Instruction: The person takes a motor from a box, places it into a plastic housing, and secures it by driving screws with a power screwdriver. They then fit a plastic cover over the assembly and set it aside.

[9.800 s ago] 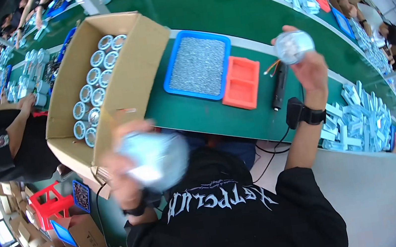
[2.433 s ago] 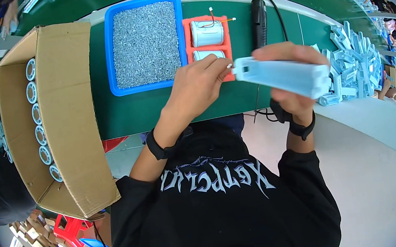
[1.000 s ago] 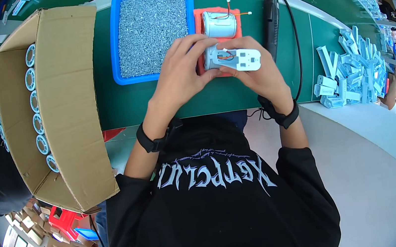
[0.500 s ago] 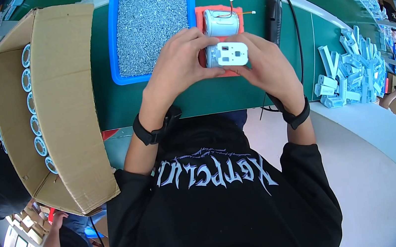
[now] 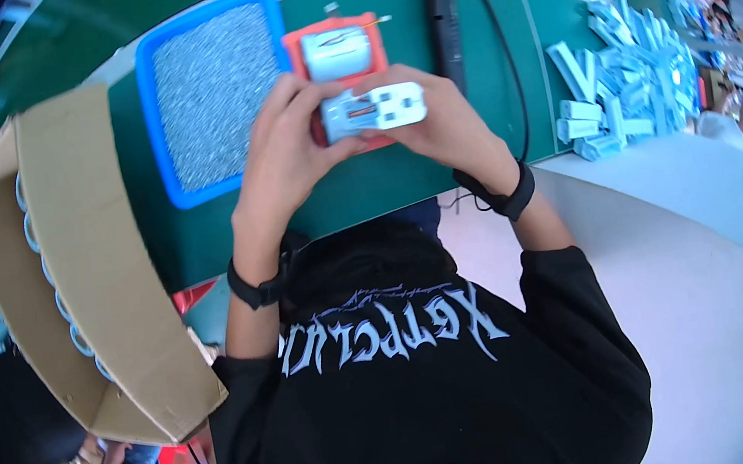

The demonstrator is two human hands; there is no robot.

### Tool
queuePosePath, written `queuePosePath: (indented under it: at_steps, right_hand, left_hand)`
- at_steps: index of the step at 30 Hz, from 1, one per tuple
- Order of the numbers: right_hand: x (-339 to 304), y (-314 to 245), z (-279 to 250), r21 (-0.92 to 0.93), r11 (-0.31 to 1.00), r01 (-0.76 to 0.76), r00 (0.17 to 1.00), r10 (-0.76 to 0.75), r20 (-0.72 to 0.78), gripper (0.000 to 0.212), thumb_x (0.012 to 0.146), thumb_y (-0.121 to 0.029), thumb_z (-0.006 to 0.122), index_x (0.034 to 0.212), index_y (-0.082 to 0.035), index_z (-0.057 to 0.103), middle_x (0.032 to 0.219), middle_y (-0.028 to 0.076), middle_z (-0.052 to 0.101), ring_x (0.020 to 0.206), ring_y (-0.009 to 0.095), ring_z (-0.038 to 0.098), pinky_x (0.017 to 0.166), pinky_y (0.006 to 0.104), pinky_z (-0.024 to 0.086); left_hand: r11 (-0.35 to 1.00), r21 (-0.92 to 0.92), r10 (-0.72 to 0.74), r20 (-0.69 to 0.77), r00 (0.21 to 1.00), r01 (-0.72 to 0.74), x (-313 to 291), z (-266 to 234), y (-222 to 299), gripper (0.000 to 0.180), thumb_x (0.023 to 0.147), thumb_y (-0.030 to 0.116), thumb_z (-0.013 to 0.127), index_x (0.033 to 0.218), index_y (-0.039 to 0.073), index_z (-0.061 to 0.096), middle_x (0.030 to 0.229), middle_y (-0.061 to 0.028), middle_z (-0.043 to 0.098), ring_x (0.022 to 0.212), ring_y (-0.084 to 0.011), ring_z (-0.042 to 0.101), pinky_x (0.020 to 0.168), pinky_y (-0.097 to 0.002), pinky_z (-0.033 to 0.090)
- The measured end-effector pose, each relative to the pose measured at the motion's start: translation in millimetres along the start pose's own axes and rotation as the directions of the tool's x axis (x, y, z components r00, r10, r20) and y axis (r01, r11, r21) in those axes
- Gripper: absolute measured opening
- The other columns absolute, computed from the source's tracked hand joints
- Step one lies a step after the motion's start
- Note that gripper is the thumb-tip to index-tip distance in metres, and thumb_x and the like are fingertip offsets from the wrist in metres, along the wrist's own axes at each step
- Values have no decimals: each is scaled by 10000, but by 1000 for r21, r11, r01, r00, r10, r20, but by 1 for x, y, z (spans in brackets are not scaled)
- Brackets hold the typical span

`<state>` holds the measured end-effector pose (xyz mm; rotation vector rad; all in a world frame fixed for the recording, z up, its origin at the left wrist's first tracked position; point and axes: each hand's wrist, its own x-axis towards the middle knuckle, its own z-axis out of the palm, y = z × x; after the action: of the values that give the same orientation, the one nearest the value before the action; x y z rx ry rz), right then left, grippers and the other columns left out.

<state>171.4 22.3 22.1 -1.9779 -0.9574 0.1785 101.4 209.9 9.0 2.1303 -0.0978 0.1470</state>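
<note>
One bare left hand (image 5: 276, 151) and bare right hand (image 5: 453, 123) clamp a light-blue plastic cylinder (image 5: 336, 122) and pale holed plastic piece (image 5: 397, 106) over the near end of a red rectangular tray (image 5: 377, 48) on the green desk (image 5: 366, 190), where misaligned pressing could pinch thin reddish wires (image 5: 362, 112).

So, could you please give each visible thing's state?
Front pale-blue cylinder: lying sideways
Pale plastic piece with square holes: against it; attachment unclear
Left bare hand: around the front cylinder
Right bare hand: gripping the pale plastic piece
Rear pale-blue cylinder: lying sideways in red rectangular tray
Blue rectangular tray: full of small silvery pieces
Brown cardboard box: open
Black rod-shaped tool: lying flat
Long pale-blue parts: heaped
</note>
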Motion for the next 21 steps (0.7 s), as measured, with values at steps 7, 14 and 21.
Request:
queuePosePath:
  at_steps: [7,14,21]
  right_hand:
    - [4,-142,-75,-179,950,254,916,-177,360,220,728,-167,718,907,-68,636,784,38,609,600,139,551,494,263,404]
    - [8,-148,-60,-149,509,848,474,-853,-218,177,826,-235,653,910,-80,675,744,3,635,541,137,527,506,212,370]
    - [-38,-130,-97,-421,639,644,536,-769,-348,143,776,-204,654,864,-94,629,753,58,602,619,192,568,558,278,428]
  left_hand:
    - [979,-196,-19,163,986,52,8,-26,-13,461,665,111,800,1084,29,626,1005,-119,591,957,-283,583,815,-333,484]
    - [984,172,63,-78,995,-49,48,-21,-10,320,808,165,698,1079,9,631,1078,-155,595,1020,-313,554,918,-366,440]
    - [979,165,129,-29,991,-123,51,-2,-3,252,828,150,665,1032,4,640,1088,-149,586,1039,-333,523,910,-389,427]
